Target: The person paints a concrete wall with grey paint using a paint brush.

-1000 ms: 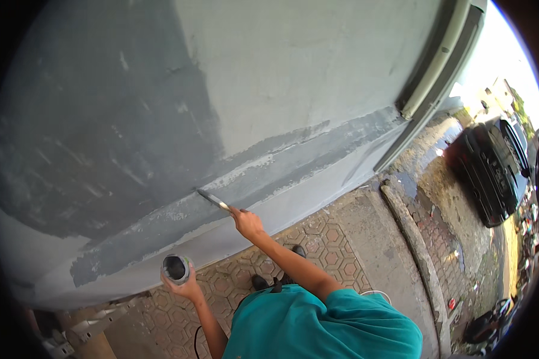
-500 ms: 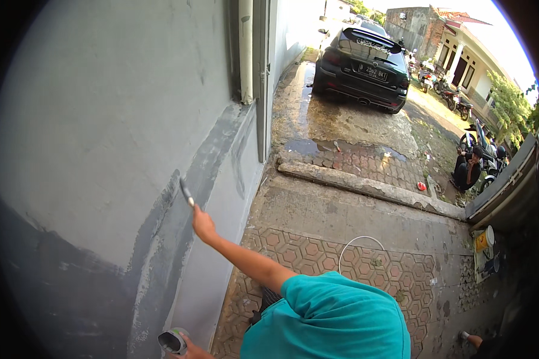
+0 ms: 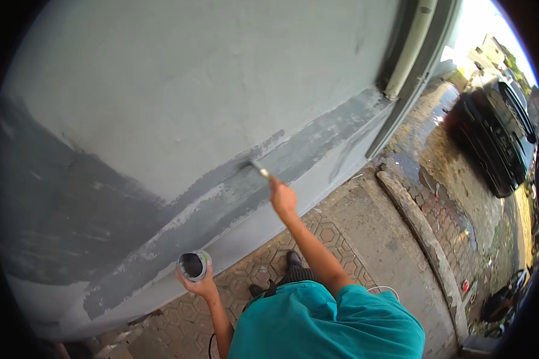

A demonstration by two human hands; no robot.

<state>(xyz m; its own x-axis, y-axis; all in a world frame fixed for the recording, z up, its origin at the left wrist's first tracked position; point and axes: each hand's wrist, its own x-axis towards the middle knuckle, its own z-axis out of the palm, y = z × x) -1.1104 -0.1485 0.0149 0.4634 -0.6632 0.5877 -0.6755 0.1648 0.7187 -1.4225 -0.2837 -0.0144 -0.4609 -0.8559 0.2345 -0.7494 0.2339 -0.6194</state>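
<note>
A paintbrush (image 3: pixel 259 168) is gripped by its handle in my right hand (image 3: pixel 283 197). Its bristles touch the wall (image 3: pixel 209 107) at the upper edge of a dark grey painted band (image 3: pixel 305 140). Lower and to the left, my left hand (image 3: pixel 200 286) is wrapped round a small open tub (image 3: pixel 192 267) with a dark inside, held just off the wall's lower part. Patchy streaks of lighter grey show along the band between the tub and the brush.
A pale pipe (image 3: pixel 410 48) runs down the wall at upper right. My shoes stand on hexagonal paving (image 3: pixel 185 326) close to the wall's foot. A raised concrete kerb (image 3: pixel 422 245) crosses the ground at right, with a dark car (image 3: pixel 500 140) parked beyond it.
The view has swung left and tilted, bringing more wall and the tub into sight. The brush has shifted along the band's upper edge. Both hands keep their holds.
</note>
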